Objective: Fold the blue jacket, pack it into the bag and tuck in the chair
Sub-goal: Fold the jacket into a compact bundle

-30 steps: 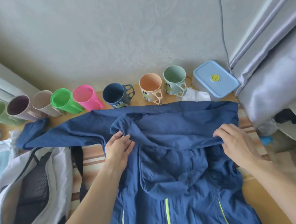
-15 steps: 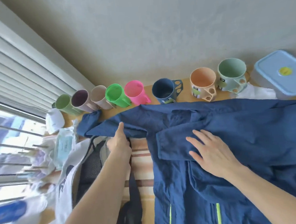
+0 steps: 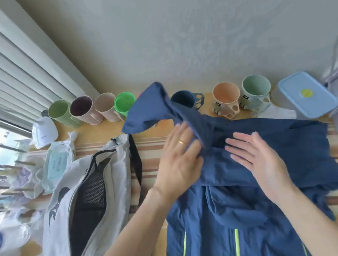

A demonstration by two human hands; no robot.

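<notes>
The blue jacket (image 3: 268, 181) with neon-yellow zips lies spread on the striped table, its upper part folded over. My left hand (image 3: 179, 163) grips the left sleeve near the shoulder. The sleeve's loose end (image 3: 148, 109) is lifted in the air above the cups. My right hand (image 3: 260, 157) lies flat, fingers apart, pressing on the folded fabric. The grey-white bag (image 3: 85, 197) lies unzipped to the left of the jacket, showing a black mesh lining. No chair is in view.
Several coloured cups (image 3: 122, 105) line the wall at the back, partly hidden by the raised sleeve. A blue-lidded box (image 3: 306, 94) sits at the back right. A pack of wipes (image 3: 56, 165) and white bags crowd the left by the window.
My left hand has taken the left sleeve from its flat spot beside the bag and swung it up and toward the jacket's middle. My right hand has stayed flat on the fabric.
</notes>
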